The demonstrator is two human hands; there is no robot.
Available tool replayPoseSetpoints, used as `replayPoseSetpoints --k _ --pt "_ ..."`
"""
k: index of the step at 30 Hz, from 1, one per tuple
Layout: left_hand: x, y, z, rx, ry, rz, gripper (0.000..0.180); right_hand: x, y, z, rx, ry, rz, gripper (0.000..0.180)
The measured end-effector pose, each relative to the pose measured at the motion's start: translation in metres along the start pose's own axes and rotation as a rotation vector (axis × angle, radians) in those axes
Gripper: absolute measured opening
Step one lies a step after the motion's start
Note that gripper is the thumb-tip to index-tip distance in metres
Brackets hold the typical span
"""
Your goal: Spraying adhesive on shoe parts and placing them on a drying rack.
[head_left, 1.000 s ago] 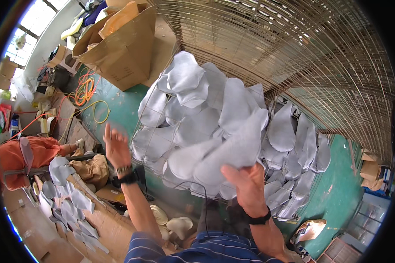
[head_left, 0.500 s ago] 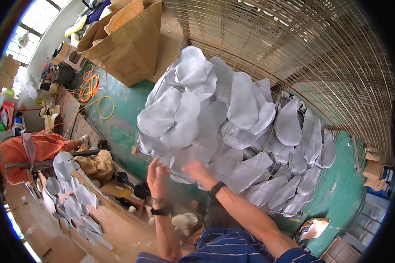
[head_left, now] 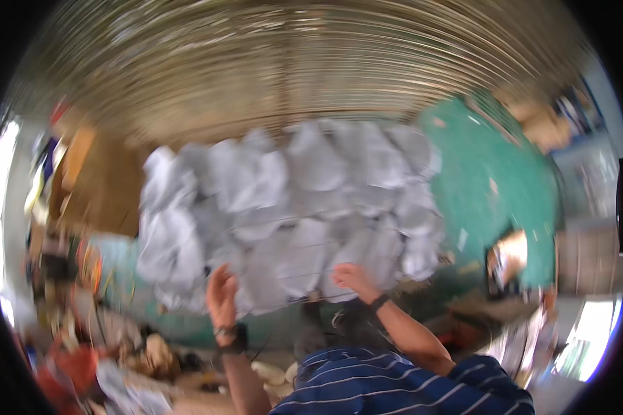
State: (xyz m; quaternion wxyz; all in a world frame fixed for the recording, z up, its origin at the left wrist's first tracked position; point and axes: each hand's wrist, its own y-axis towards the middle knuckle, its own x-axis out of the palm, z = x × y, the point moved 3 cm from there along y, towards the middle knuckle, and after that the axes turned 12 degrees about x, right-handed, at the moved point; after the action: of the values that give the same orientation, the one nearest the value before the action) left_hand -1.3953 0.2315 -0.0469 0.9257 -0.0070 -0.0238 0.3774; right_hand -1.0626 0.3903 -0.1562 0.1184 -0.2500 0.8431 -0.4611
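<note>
My left hand (head_left: 221,290) is raised at the near left edge of a wire rack (head_left: 304,299), its fingers loosely apart and nothing seen in them. To its right, my right hand (head_left: 354,277) is held over the near side of the rack, fingers stretched out to the left and a little bent, also with nothing visible in it. Rows of grey insole-shaped pieces (head_left: 316,162) cover the rack, many overlapping. Motion blur hides whether either hand touches the pieces beneath it.
Behind the rack stands a tall stack of wire racks (head_left: 284,62). A large cardboard box (head_left: 104,183) is at the left, with orange cords (head_left: 90,266) near it. Green floor (head_left: 488,183) lies to the right. At the lower left is a cluttered bench with an orange cloth (head_left: 73,373).
My view has swung round to the right, so the rack now lies straight across in front of me. My hands have moved farther apart.
</note>
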Motion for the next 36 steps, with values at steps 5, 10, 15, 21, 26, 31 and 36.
replayPoseSetpoints --k 5,10,15,21,26,31,36 --pt "0.092 -0.017 0.033 0.144 0.233 -0.296 0.035 -0.098 -0.045 0.083 -0.098 0.295 0.217 0.022" --pt "0.218 -0.068 0.065 0.226 0.261 -0.562 0.036 -0.162 -0.118 0.177 -0.097 0.377 0.413 0.022" --pt "0.358 -0.136 0.072 0.254 0.195 -0.990 0.037 -0.216 -0.197 0.270 -0.043 0.567 0.581 0.024" --pt "0.502 -0.243 0.077 0.164 -0.040 -1.514 0.037 -0.228 -0.298 0.370 -0.124 1.055 0.948 0.031" --pt "0.549 -0.353 0.086 0.116 -0.084 -1.985 0.033 -0.134 -0.354 0.421 -0.205 1.504 1.136 0.036" --pt "0.529 -0.443 0.074 -0.055 -0.001 -2.353 0.031 -0.012 -0.355 0.426 -0.222 1.952 1.173 0.031" --pt "0.479 -0.503 0.036 -0.288 0.204 -2.523 0.034 0.055 -0.346 0.447 -0.248 2.216 1.087 0.027"
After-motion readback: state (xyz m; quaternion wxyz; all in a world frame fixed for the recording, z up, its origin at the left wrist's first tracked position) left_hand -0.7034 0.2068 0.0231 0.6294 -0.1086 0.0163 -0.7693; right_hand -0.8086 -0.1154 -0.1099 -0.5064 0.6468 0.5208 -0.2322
